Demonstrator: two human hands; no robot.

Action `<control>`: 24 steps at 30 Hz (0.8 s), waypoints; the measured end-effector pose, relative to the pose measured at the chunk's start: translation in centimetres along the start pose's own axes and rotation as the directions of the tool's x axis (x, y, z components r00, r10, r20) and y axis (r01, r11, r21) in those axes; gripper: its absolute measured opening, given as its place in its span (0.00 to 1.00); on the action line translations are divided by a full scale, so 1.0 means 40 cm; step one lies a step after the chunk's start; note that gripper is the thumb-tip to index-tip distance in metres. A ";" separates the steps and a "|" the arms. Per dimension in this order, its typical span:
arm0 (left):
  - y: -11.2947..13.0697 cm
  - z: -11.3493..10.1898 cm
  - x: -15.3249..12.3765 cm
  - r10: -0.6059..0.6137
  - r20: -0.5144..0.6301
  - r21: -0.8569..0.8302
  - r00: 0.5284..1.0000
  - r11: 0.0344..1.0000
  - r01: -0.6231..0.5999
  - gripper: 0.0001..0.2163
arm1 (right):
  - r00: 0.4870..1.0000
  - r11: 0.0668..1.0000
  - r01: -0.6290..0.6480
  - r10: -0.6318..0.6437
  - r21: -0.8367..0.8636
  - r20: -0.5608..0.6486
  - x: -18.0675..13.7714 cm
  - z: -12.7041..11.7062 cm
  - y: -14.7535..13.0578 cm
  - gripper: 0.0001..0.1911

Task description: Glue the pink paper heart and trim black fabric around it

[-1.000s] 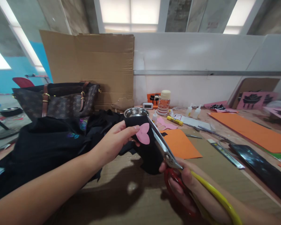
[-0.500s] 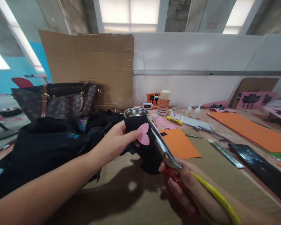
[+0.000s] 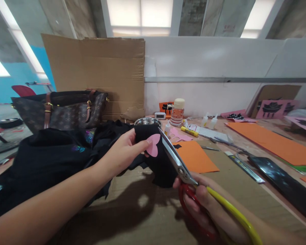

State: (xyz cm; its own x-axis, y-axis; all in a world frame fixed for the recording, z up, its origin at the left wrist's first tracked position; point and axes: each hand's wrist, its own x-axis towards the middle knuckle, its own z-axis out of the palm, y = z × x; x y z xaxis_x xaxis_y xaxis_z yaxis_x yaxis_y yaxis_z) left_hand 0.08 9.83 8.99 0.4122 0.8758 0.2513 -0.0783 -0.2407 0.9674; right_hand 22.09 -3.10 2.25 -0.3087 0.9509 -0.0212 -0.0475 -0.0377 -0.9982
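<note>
The left hand [image 3: 122, 153] pinches a piece of black felt [image 3: 158, 160] with a pink heart [image 3: 153, 145] pressed on it, above the desk's near edge. The right hand [image 3: 204, 200] grips the scissors [image 3: 180, 166], blades against the felt. The felt looks soft and floppy, best held close to the heart.

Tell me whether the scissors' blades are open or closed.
Closed, as far as shows: the scissors present one unbroken metal edge along the black fabric beside the pink heart, no gap visible.
</note>
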 end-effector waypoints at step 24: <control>0.004 -0.040 0.020 0.032 0.001 -0.135 1.000 0.990 -0.031 0.19 | 0.983 0.976 -0.183 0.185 0.115 0.000 -0.001 0.005 0.019 0.40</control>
State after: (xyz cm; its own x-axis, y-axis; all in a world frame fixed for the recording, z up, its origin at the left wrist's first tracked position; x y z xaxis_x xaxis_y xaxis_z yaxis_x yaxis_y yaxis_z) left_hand -1.06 11.14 9.38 0.4106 0.8672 0.2816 -0.2129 -0.2091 0.9544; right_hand 21.87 -3.22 1.48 -0.3123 0.9276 -0.2050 -0.0987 -0.2463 -0.9642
